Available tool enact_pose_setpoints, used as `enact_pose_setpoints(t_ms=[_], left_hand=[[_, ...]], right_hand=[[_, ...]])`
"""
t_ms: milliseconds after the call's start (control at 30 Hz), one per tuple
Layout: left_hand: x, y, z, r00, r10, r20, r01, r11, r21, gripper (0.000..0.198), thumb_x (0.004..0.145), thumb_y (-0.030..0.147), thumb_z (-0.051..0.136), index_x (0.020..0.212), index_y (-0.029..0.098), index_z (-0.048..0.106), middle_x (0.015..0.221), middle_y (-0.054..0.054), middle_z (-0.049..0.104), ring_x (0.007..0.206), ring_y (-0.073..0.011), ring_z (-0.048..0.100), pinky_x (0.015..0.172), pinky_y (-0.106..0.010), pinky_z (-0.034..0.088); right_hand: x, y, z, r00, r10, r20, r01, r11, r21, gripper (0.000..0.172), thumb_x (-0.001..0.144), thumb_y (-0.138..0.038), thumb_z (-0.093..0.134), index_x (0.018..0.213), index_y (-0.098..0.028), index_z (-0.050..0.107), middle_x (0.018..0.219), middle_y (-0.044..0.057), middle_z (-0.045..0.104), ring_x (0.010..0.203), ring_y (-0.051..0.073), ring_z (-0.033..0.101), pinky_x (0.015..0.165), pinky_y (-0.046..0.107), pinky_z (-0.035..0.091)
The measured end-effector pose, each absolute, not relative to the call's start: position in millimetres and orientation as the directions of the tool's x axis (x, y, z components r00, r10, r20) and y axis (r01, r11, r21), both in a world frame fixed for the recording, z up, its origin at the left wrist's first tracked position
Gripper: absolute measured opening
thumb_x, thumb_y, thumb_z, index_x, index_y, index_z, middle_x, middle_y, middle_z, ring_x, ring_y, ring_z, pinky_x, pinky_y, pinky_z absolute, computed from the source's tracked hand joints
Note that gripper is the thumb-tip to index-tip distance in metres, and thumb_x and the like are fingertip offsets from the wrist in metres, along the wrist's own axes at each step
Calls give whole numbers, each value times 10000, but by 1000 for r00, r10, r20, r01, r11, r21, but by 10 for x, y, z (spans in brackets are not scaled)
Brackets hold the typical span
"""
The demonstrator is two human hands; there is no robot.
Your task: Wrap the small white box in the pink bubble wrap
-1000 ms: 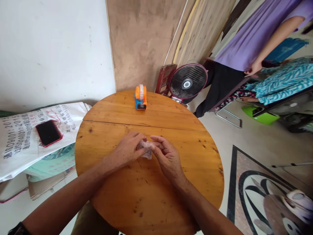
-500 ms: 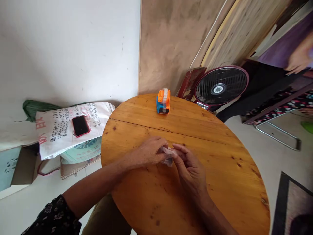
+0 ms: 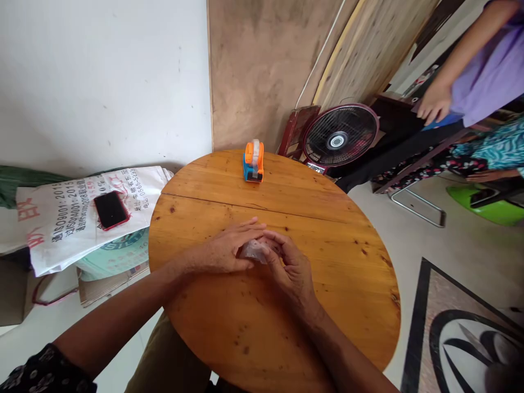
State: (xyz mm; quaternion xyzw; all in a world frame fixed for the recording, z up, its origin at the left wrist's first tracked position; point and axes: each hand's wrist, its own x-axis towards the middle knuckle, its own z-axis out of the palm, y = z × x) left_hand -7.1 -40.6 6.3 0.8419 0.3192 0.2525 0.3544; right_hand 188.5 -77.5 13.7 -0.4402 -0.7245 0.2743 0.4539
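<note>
A crumpled piece of clear plastic is between my two hands, over the middle of a round wooden table. My right hand pinches its right side between thumb and curled fingers. On the other side, my left hand has its fingers stretched out and its thumb apart, close against the plastic; whether it touches is hard to see. Beyond the hands, near the far edge of the table, stands an orange and blue tape dispenser with a roll of clear tape in it.
On the left, a phone lies on a folded white printed sack, beside the table. A fan stands behind the table at the right. Further right is a person in a purple top. A wall and a wooden panel rise behind.
My left hand's fingers have straightened and opened from around the plastic, while my right hand keeps its pinch. The whole view has shifted to the right, showing more of the person there.
</note>
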Motion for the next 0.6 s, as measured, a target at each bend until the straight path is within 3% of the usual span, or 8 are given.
enact_pose_setpoints(t_ms=[133, 267, 400, 600], left_hand=[[-18, -383, -33, 600, 746, 289, 328, -558, 762, 469, 906, 280, 618, 1359, 178, 553, 1473, -117, 541, 1438, -260, 408, 1208, -461, 315], [-31, -364, -55, 604, 727, 326, 272, -572, 774, 415, 916, 269, 597, 1327, 216, 572, 1465, -90, 553, 1405, -244, 456, 1190, -456, 339], [-33, -373, -27, 617, 697, 366, 242, -610, 755, 404, 926, 233, 571, 1329, 210, 567, 1438, -83, 580, 1375, -232, 488, 1188, -444, 341], [-14, -392, -9, 581, 742, 335, 286, -572, 769, 390, 918, 234, 574, 1305, 196, 591, 1421, -90, 596, 1353, -239, 513, 1183, -420, 351]], right_hand=[[1889, -787, 95, -232, 847, 478, 389, 531, -753, 303, 926, -177, 565, 1213, -268, 596, 1068, 45, 738, 985, 179, 719, 914, 337, 582], [1894, -771, 77, -313, 717, 623, 460, 688, -561, 366, 866, -86, 557, 1188, -257, 591, 1180, 94, 667, 1122, 217, 655, 957, 393, 556], [1873, -744, 84, -377, 627, 682, 513, 754, -410, 433, 840, -56, 542, 1220, -264, 554, 1206, 114, 630, 1133, 220, 633, 928, 376, 559], [1855, -734, 108, -418, 603, 679, 546, 764, -343, 278, 892, -130, 585, 1131, -274, 591, 1135, 88, 675, 1039, 195, 673, 871, 333, 566]])
